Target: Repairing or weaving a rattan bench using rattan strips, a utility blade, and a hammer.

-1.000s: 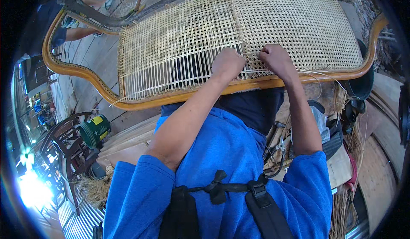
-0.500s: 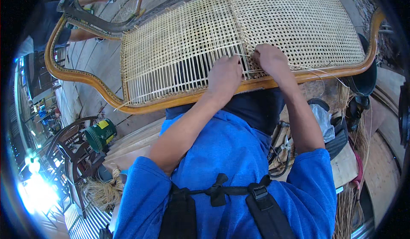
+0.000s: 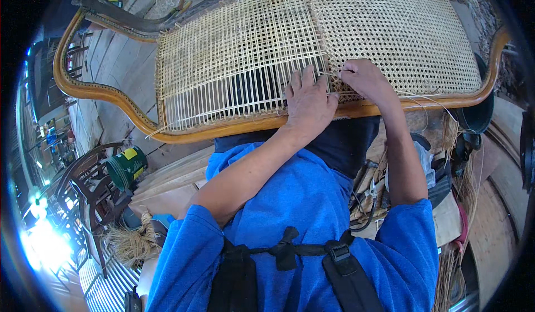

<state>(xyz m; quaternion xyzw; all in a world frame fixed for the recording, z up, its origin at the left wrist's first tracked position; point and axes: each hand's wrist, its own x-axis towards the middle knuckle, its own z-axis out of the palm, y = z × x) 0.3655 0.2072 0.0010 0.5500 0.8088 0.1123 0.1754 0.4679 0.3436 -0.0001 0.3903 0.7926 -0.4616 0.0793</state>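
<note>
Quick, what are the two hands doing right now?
Left hand: open, lying flat on the woven cane panel.
Right hand: fingers pinched shut on a thin cane strand at the weave.

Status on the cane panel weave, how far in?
Done: the right section of the cane panel is densely woven inside the wooden frame. In hand: the left hand lies flat on the strands while the right hand pinches a thin cane strand at the edge of the dense part. Left: the left section is only an open grid, its lower strip bare vertical strands.
</note>
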